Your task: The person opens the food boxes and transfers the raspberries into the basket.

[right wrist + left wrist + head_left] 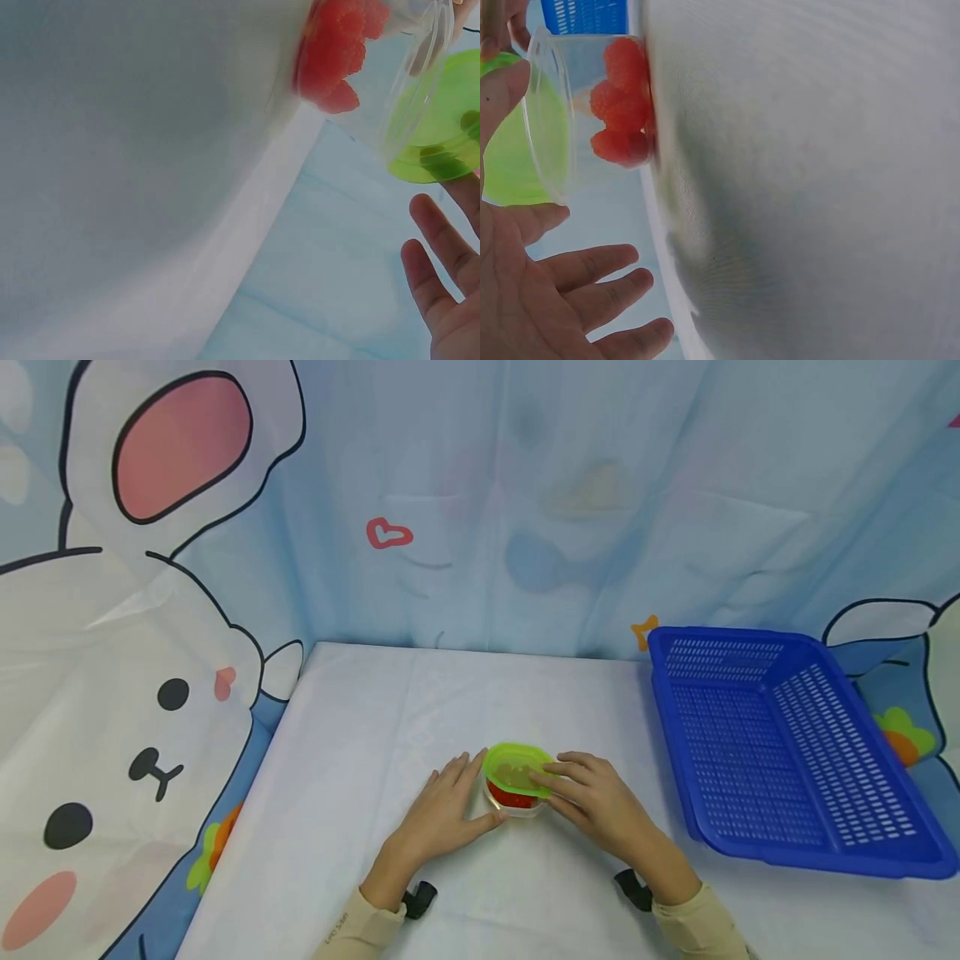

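A small clear plastic tub [585,176] stands on the white cloth with several red, bumpy, raspberry-like pieces [622,105] at its bottom. Tilted over its mouth is a translucent green lid [513,768], higher at the front, so the red contents show below its near edge. The right hand [600,797] holds the lid by its right side, with fingertips showing through the green plastic in the right wrist view. At the tub's left, the left hand [442,810] has its fingers spread and fairly straight, thumb and index finger by the rim.
A blue perforated plastic basket [693,810] sits on the right of the white-covered table [390,710]. Behind hangs a pale blue cartoon curtain [465,585]. Black wrist mounts [420,900] stick out from both forearms near the cloth.
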`<state>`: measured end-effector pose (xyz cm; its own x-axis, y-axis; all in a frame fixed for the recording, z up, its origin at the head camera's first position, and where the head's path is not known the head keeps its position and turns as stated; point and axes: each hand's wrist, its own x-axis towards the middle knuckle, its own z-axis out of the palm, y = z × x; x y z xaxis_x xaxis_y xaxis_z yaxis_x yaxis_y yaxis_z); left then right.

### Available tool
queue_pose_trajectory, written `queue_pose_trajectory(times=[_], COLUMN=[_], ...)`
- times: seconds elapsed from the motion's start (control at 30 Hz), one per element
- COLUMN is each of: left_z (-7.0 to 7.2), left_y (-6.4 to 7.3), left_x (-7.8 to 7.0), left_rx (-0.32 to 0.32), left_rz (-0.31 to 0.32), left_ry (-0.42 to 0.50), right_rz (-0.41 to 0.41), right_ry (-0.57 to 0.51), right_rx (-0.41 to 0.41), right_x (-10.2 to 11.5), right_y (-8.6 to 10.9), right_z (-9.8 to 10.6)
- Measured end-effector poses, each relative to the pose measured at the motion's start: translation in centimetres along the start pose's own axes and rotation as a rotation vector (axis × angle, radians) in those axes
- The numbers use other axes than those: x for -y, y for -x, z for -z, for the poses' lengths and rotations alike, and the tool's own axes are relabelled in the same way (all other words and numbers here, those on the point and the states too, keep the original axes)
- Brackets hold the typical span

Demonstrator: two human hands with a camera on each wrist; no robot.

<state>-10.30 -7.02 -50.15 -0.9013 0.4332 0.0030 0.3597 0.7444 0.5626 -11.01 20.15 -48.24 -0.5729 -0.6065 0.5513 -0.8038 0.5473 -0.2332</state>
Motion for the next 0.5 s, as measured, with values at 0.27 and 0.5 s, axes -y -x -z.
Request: queue_pose_trajectory(times=[0.27, 0.5], left_z=[0.2, 0.1], left_y=[0.1, 0.0], left_x=[-0.1, -0.3], left_rx=[0.027, 0.034], left_rz=[0.013, 0.012], left_ry=[0.044, 0.028], right_rz=[-0.005, -0.054], right_ry=[-0.013, -0.042], right_rx=[-0.057, -0.109], right_x=[0.0, -0.1], right_y=[-0.5, -1.1], right_z=[0.2, 0.7])
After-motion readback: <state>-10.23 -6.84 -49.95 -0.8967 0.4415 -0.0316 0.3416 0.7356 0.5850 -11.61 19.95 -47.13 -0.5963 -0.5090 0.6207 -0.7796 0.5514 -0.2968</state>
